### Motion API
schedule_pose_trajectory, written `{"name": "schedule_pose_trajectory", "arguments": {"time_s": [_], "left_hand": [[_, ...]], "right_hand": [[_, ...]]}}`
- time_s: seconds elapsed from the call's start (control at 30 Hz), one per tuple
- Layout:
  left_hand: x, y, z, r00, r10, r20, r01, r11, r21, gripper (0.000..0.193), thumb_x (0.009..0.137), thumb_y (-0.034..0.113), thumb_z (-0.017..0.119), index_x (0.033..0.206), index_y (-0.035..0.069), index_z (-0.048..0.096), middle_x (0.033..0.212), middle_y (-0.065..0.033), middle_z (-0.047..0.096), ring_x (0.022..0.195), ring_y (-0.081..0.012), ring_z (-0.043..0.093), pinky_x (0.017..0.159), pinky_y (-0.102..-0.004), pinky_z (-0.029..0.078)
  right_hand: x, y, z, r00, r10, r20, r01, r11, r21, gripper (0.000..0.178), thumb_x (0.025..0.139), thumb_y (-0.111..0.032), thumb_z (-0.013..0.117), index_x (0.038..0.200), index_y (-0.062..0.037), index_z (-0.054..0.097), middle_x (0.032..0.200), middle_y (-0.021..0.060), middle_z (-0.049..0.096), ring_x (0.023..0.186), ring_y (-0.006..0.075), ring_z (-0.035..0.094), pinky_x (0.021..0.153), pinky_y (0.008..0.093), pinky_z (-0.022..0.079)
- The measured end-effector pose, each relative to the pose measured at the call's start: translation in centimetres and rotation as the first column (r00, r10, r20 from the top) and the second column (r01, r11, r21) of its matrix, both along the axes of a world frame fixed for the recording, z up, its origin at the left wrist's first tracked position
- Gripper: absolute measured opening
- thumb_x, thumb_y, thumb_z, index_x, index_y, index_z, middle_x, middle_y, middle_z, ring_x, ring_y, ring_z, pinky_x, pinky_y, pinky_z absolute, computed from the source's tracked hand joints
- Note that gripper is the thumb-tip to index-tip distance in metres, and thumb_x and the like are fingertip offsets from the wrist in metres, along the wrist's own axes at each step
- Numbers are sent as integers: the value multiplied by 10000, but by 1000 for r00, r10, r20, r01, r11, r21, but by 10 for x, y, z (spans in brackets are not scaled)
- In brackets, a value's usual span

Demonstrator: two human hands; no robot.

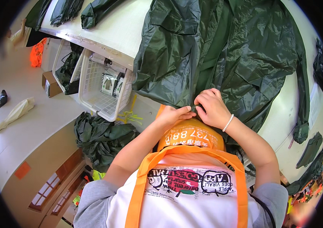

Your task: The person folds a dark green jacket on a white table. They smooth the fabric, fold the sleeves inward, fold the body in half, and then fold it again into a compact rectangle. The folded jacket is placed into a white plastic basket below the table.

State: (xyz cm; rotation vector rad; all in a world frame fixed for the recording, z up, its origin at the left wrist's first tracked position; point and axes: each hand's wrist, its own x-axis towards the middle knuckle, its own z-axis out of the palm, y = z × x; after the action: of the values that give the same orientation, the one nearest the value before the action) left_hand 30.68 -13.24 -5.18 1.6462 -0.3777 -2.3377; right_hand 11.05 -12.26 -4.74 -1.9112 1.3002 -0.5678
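Note:
A dark green rain jacket (pixel 260 49) lies spread over the white table, its front open and its lower hem hanging at the edge nearest me. My left hand (pixel 175 115) pinches the hem at the bottom of the front opening between thumb and fingers. Right beside it, my right hand (pixel 211 108) grips the same spot with bent fingers, a beaded bracelet on its wrist. The small part between my fingertips is mostly hidden. An orange apron (pixel 191 135) shows just below my hands.
White plastic baskets (pixel 100 108) stand left of the table (pixel 112 38), one holding packaged items. Crumpled dark green fabric (pixel 102 135) lies below them. A cardboard box (pixel 51 84) and an orange bundle (pixel 38 52) are farther left. More folded dark garments (pixel 310 150) lie at right.

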Motion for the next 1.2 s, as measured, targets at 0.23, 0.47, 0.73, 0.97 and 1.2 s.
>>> {"name": "schedule_pose_trajectory", "arguments": {"time_s": [0.23, 0.47, 0.73, 0.97, 1.2], "left_hand": [[-3, -13, 19, 969, -226, 98, 229, 973, -23, 343, 854, 127, 664, 974, -182, 577, 934, -196, 666, 835, -227, 672, 733, -317, 558], [33, 8, -48, 865, -322, 385, 476, 768, -428, 543, 751, 288, 772, 1145, -36, 586, 1063, -118, 652, 979, -195, 600, 873, -315, 470], [90, 42, -120, 496, -615, 613, 668, 721, 183, 752, 699, 552, 745, 920, -158, 632, 961, -227, 665, 885, -268, 648, 774, -366, 500], [85, 56, -136, 649, -424, 632, 603, 793, -87, 717, 709, 392, 794, 1223, -34, 532, 1167, -179, 607, 1059, -282, 572, 917, -343, 445], [30, -136, -12, 204, -935, 289, 979, 201, -40, 542, 824, 552, 615, 798, 21, 723, 754, -85, 699, 704, -170, 657, 687, -316, 514]], "right_hand": [[4, 14, 2, 991, -122, 62, 118, 991, 65, 201, 695, -161, 731, 759, -75, 560, 798, 69, 583, 897, 250, 557, 892, 382, 348], [-26, -33, -3, 999, -26, -30, 25, 1000, -19, 158, 751, -160, 691, 705, -74, 566, 799, 76, 605, 962, 234, 568, 1024, 452, 296], [-187, -235, -31, 766, -570, -297, 411, 790, -455, 153, 728, -200, 705, 728, -102, 588, 1018, 55, 625, 1195, 268, 475, 1039, 505, 282], [-236, -301, -39, 742, -641, -195, 507, 728, -462, 191, 696, -227, 737, 658, -78, 624, 830, 79, 643, 929, 282, 575, 807, 405, 458], [-228, -269, -63, 836, -534, -125, 453, 802, -389, 168, 732, -176, 703, 712, -65, 578, 758, 105, 607, 820, 305, 583, 732, 415, 444]]}}
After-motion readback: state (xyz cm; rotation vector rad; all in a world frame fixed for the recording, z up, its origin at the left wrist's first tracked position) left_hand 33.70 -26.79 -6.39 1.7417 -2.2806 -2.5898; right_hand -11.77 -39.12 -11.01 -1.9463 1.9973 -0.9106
